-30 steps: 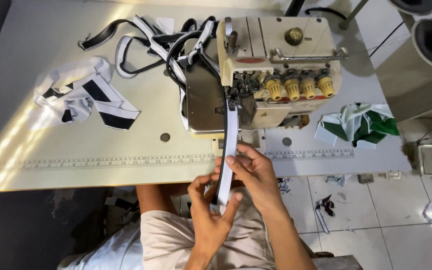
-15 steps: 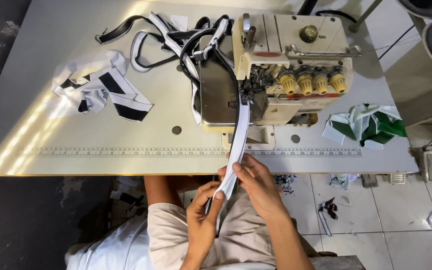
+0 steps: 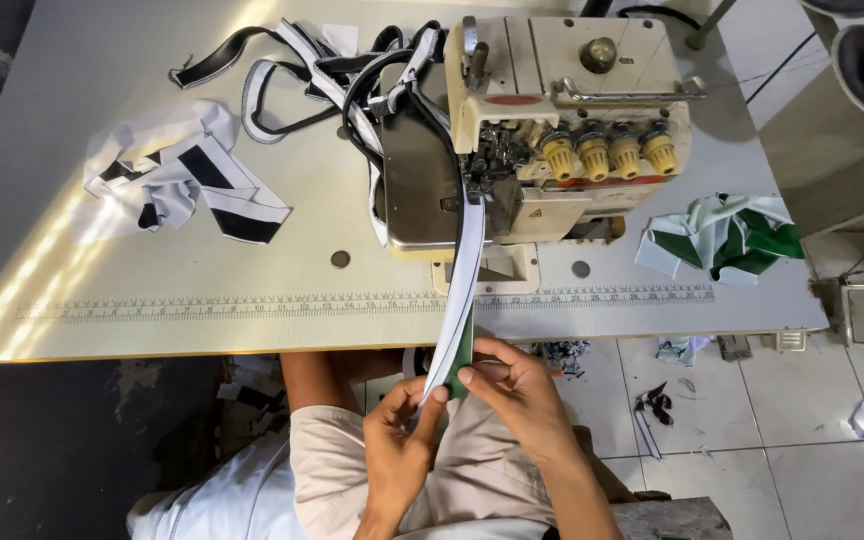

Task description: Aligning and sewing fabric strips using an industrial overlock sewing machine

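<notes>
A long white fabric strip (image 3: 464, 270) with a dark edge and a green underside runs from under the presser foot of the cream overlock sewing machine (image 3: 542, 130) down over the table's front edge. My left hand (image 3: 399, 440) pinches the strip's lower end from the left. My right hand (image 3: 517, 385) pinches it from the right, fingers on the green side. Both hands sit below the table edge, above my lap.
The white sewing table (image 3: 252, 290) carries a printed ruler along its front. A pile of black-and-white strips (image 3: 177, 180) lies at the left, sewn strips (image 3: 322, 70) trail behind the machine, and green-and-white fabric (image 3: 722, 235) lies at the right. Scraps litter the tiled floor.
The view has shifted so the machine and table sit further right. Both hands have stayed pinched on the strip's lower end below the table edge.
</notes>
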